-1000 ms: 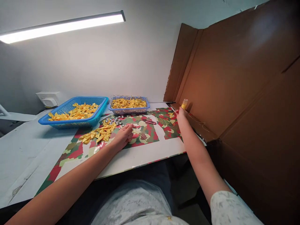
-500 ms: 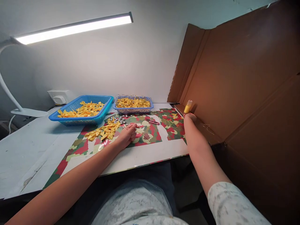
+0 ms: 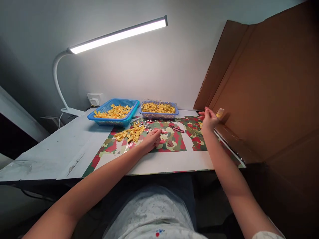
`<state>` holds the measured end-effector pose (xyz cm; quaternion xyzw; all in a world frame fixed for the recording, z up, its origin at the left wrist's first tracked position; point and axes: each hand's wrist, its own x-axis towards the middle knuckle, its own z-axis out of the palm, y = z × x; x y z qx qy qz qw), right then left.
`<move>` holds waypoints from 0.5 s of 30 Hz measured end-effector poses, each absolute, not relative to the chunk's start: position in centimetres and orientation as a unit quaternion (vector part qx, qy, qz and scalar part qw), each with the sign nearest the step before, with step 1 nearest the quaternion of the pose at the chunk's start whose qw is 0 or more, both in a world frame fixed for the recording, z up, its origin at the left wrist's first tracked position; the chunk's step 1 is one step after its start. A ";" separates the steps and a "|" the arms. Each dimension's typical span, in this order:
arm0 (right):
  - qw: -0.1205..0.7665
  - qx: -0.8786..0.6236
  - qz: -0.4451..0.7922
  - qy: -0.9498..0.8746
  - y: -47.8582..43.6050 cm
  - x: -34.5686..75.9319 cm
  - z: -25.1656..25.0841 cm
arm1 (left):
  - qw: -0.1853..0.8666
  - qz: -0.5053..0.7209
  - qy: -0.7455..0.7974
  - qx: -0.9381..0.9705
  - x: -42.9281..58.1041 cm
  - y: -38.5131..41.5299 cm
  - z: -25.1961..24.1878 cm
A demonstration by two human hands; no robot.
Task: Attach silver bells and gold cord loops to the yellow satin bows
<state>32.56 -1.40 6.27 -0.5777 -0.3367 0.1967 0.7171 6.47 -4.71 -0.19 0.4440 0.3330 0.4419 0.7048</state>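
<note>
My left hand (image 3: 152, 140) is closed in a pinch at the middle of the table, and a thin gold cord (image 3: 167, 142) trails from its fingers to the right. Beside it lie a pile of yellow fabric bows (image 3: 130, 133) and several small silver bells or beads (image 3: 146, 124). On the right, my right hand (image 3: 209, 120) is raised over the table with fingers bent and slightly apart; nothing shows in them. Just behind it stands a small yellow cylinder with a pale top (image 3: 220, 113), partly hidden by the hand. Loose gold cords (image 3: 194, 130) lie left of my right wrist.
A blue basket (image 3: 134, 109) holds yellow bows, and a purple-blue basket (image 3: 159, 116) holds gold-corded pieces. Pink-handled snips (image 3: 176, 128) lie on the camouflage-patterned sheet (image 3: 179, 144). A cardboard wall (image 3: 269, 83) borders the right side. A white lamp (image 3: 119, 36) hangs above.
My right hand has come away from the yellow cylinder and lifted, its fingers loosening. My left hand keeps its pinch on the cord. The view has swung left.
</note>
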 end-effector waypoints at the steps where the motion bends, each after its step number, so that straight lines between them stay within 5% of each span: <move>1: 0.710 -0.554 0.233 -0.367 -1.9 30.6 5.8 | 0.705 0.442 0.333 0.444 6.5 -4.7 -0.2; 8: 0.590 -0.451 0.470 -0.478 -4.9 21.6 1.9 | 0.705 0.442 0.333 0.443 6.4 -4.4 -0.8; 15: 0.560 -0.408 0.534 -0.484 -5.1 22.1 0.9 | 0.705 0.437 0.334 0.447 6.4 -4.5 -0.7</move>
